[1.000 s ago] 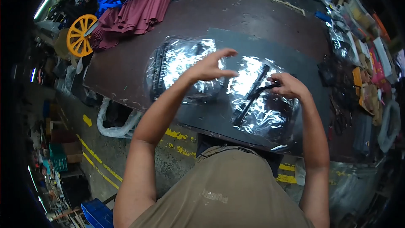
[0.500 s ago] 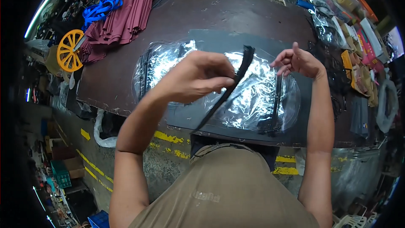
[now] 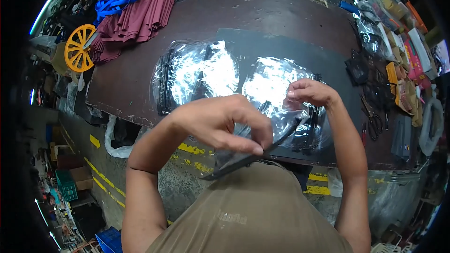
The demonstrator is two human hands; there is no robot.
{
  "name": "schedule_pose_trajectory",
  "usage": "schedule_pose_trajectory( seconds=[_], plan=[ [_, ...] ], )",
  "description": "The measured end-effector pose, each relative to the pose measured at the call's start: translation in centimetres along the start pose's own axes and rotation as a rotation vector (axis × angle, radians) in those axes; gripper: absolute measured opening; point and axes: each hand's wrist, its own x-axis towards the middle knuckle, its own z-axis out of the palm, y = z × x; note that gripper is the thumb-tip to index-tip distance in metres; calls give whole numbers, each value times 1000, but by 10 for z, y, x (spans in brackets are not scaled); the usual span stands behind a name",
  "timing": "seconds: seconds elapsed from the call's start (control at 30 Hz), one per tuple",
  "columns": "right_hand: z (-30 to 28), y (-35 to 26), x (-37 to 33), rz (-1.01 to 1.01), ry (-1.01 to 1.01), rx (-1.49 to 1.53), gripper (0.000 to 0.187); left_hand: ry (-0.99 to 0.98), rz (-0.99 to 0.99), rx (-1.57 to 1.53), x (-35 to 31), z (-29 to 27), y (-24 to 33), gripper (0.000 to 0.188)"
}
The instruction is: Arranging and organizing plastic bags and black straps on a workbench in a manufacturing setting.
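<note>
My left hand (image 3: 229, 124) pinches a long, narrow black strip (image 3: 234, 165) between thumb and fingers, just beyond my shirt and over the table's near edge. The strip slants from lower left to upper right. See-through film seems to lie along it. My right hand (image 3: 311, 93) has its thumb and fingertips together over the right-hand pile of clear plastic sheets (image 3: 267, 77), apparently on an edge of film; glare blurs that contact. Another pile of clear plastic pieces with black strips (image 3: 187, 72) lies to the left. A dark grey mat (image 3: 290, 42) is under both piles.
Maroon fabric (image 3: 136, 18), blue straps (image 3: 117, 2) and a yellow spoked wheel (image 3: 79, 48) occupy the table's left side. Scissors (image 3: 375, 124), black bags (image 3: 358, 70) and boxes crowd the right. The brown table (image 3: 225, 9) ends close to my waist.
My left hand has come nearer and lower, swinging the black strip to a flatter slant. The right hand has moved left and down to the plastic, its spread fingers now closed.
</note>
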Motion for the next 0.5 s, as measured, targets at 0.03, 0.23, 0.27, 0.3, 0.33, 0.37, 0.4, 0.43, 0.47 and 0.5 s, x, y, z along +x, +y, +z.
schedule_pose_trajectory(
  seconds=[0.03, 0.23, 0.27, 0.3, 0.33, 0.37, 0.4, 0.43, 0.47, 0.5],
  plan=[
    [3, -1, -2, -54, 46, -102, 28, -14, 31, 37, 0, 2, 4, 13],
    [-2, 1, -28, -26, 331, -61, 26, 213, 151, 196, -57, -32, 50, 8],
    [-5, 4, -35, -46, 374, -11, 25, 316, 204, 185, -69, -37, 54, 9],
    [-9, 9, -42, -118, 349, 57, 25, 420, 220, 194, -86, -43, 61, 14],
    [-13, 13, -47, -35, 474, 38, 25, 688, 227, 150, -102, -39, 62, 22],
    [-18, 17, -51, -5, 528, 36, 25, 633, 267, 243, -119, -61, 69, 27],
    [-24, 20, -55, 37, 600, 30, 25, 704, 254, 265, -136, -76, 75, 26],
    [-25, 26, -63, 17, 587, 124, 23, 796, 279, 257, -152, -89, 77, 25],
    [-29, 30, -72, 53, 571, 55, 24, 872, 269, 228, -168, -105, 81, 25],
    [-33, 32, -82, 98, 557, -6, 25, 989, 146, 188, -182, -121, 79, 26]
  ],
)
